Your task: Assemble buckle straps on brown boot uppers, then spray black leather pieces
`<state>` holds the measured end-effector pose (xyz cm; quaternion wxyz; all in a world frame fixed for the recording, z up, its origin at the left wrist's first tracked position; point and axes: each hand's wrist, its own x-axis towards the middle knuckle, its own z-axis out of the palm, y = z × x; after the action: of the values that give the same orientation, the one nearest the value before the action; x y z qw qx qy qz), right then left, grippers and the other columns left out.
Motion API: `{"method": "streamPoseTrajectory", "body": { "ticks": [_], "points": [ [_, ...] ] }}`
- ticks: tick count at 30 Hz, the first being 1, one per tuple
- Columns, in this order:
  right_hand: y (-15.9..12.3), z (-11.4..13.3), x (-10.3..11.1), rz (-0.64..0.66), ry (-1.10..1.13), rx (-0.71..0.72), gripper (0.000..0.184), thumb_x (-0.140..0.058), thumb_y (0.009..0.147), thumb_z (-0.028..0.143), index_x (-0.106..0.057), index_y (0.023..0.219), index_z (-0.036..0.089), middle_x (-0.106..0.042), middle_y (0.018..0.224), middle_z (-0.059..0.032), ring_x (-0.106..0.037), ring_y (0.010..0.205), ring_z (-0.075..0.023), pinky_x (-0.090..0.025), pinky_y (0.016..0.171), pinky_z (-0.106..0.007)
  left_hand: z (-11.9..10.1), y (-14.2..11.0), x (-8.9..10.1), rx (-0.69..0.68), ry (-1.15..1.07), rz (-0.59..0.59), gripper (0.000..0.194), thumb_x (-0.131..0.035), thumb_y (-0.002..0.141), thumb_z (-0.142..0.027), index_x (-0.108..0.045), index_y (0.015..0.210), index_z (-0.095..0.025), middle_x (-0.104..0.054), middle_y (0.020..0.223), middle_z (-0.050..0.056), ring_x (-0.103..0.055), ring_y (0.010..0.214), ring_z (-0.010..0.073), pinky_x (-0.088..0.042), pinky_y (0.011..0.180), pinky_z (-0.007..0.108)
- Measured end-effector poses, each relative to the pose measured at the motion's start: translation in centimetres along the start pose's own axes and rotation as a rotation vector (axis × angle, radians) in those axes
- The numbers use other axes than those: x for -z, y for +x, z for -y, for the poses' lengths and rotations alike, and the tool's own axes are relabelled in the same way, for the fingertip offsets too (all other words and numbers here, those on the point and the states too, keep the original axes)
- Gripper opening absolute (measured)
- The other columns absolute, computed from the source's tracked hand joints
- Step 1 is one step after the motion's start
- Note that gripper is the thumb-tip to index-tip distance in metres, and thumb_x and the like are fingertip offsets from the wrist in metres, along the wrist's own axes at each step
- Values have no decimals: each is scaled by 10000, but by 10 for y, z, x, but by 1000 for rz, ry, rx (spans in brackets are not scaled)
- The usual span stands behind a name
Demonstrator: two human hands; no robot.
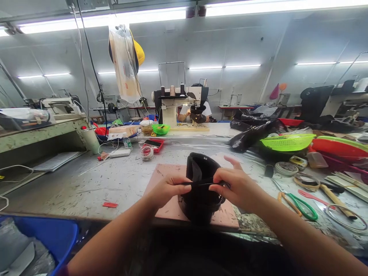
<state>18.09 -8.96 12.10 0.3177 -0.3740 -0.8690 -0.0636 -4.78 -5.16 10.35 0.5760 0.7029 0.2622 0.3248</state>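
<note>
A black boot upper [201,201] stands at the front edge of the workbench, its opening facing up and a tall flap rising at the back. Its near rim is pinched between the thumb and fingers of my left hand [169,188]. A short way along the same rim, my right hand [234,188] grips it too, with one finger raised. Under the upper lies a pinkish board [165,211], partly covered by it and by my hands. The lower inside of the upper is too dark to make out.
Scissors [297,203], a wooden-handled hammer [339,201] and tape rolls lie to the right. Behind them are a lime-green basket [289,142] and black leather pieces [255,132]. A sewing machine [181,103] stands ahead, with a person behind it. A blue bin [64,237] is at lower left.
</note>
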Motion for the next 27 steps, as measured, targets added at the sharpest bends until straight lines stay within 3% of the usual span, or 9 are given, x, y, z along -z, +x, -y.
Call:
{"method": "streamPoseTrajectory", "body": {
  "ticks": [4, 6, 8, 11, 14, 17, 19, 22, 27],
  "points": [
    [4, 9, -2, -12, -39, 31, 212, -503, 851, 269, -421, 666, 203, -523, 592, 62, -481, 520, -94, -204, 1037, -528, -38, -1, 8, -167, 638, 154, 211, -618, 734, -332, -674, 826, -152, -547, 1086, 97, -504, 921, 185, -391, 802, 297],
    [7, 13, -1, -7, -47, 40, 218, -506, 842, 247, -420, 646, 203, -510, 573, 67, -470, 505, -90, -203, 1046, -521, -54, 0, 3, -200, 937, 187, 167, -632, 738, -313, -650, 743, -147, -578, 921, 70, -505, 841, 167, -379, 766, 277],
    [9, 14, 2, 24, -22, 37, 219, -518, 829, 238, -424, 635, 202, -512, 574, 70, -469, 500, -84, -184, 1059, -523, -61, 1, -2, -187, 1070, 232, 192, -637, 746, -277, -592, 616, -143, -534, 649, 7, -479, 673, 126, -358, 663, 241],
    [10, 9, 9, 139, 73, 14, 195, -532, 818, 236, -448, 645, 198, -534, 597, 73, -483, 508, -75, -147, 1068, -544, -59, 4, -3, -157, 1028, 273, 228, -611, 766, -209, -539, 561, -141, -465, 527, -32, -434, 571, 94, -317, 568, 211],
    [11, 4, 14, 196, 112, 16, 198, -531, 818, 237, -471, 635, 194, -541, 594, 75, -488, 505, -70, -123, 1069, -555, -57, 8, 3, -71, 930, 392, 99, -555, 797, -182, -592, 715, -143, -552, 637, -23, -481, 623, 93, -348, 588, 191],
    [13, 9, 10, 133, 74, 54, 232, -532, 815, 240, -470, 596, 192, -531, 561, 75, -468, 478, -68, -147, 1070, -533, -65, 14, 4, 54, 970, 559, 187, -499, 807, -145, -589, 968, -174, -617, 841, 0, -534, 750, 117, -385, 655, 196],
    [14, 17, 7, 54, 29, 85, 245, -512, 813, 222, -460, 574, 197, -516, 536, 72, -453, 461, -74, -194, 1067, -496, -72, 19, -2, 84, 1101, 576, 295, -524, 777, -156, -553, 1066, -207, -620, 906, 10, -544, 797, 145, -391, 662, 219],
    [15, 25, 9, 26, -9, 107, 243, -484, 812, 201, -473, 569, 202, -514, 526, 63, -463, 459, -86, -219, 1063, -464, -79, 24, -13, -48, 1238, 534, 170, -589, 753, -239, -607, 919, -209, -617, 839, 14, -541, 813, 176, -381, 672, 244],
    [25, 9, 36, 437, 93, 76, 190, -601, 779, 346, -597, 632, 225, -654, 698, 48, -592, 640, -120, -274, 1030, -394, -77, 25, -22, -109, 1181, 454, 117, -639, 745, -277, -626, 683, -178, -530, 618, -21, -495, 669, 128, -340, 608, 226]
  ]
}}
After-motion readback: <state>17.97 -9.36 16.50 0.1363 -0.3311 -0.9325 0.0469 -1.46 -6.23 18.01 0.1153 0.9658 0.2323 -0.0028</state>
